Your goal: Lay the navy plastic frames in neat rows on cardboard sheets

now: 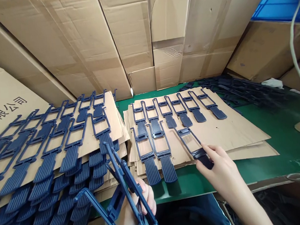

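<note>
My right hand [219, 164] grips the ribbed end of a dark blue plastic frame [199, 153]. This frame lies over the right cardboard sheet [233, 132], its hooked end pointing away from me. At the lower middle, my left hand [147, 195] is closed around several dark blue plastic frames [125, 165], bunched together and tilted upward; part of that hand is hidden behind them. On the right sheet, matching frames lie in a back row [179, 106] and a shorter front row [161, 144]. Some ribbed tabs in front overhang the sheet's near edge.
To the left, a layered stack of cardboard [112, 120] and many similar frames [48, 143] rises above the green table [282, 130]. A loose pile of dark parts [248, 92] lies at the back right. Cardboard boxes [131, 35] wall off the back. A white cable [293, 44] hangs at right.
</note>
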Demonstrator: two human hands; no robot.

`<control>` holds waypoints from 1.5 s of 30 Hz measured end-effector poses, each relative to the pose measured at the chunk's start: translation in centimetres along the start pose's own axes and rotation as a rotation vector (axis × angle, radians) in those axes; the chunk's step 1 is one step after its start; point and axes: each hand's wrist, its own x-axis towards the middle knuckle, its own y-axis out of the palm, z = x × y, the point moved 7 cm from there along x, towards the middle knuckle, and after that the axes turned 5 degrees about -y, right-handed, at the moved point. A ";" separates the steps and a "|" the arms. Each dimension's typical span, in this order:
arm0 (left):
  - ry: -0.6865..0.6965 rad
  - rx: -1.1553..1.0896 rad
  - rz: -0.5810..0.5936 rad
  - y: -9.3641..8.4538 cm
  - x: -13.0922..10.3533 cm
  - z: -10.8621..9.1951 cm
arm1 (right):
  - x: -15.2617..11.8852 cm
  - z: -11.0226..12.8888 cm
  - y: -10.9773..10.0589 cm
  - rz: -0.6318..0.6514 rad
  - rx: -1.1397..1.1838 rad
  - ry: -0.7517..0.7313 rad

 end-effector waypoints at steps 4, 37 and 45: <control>-0.008 0.019 -0.102 -0.1 -0.4 0.1 | -0.8 -0.7 -0.6 0.003 0.428 0.068; -0.063 0.057 -0.073 1.3 0.8 1.4 | 3.2 2.8 3.1 0.518 -0.390 -0.010; -0.223 0.110 -0.131 1.7 0.8 1.9 | 4.4 3.7 3.2 0.542 -0.448 -0.025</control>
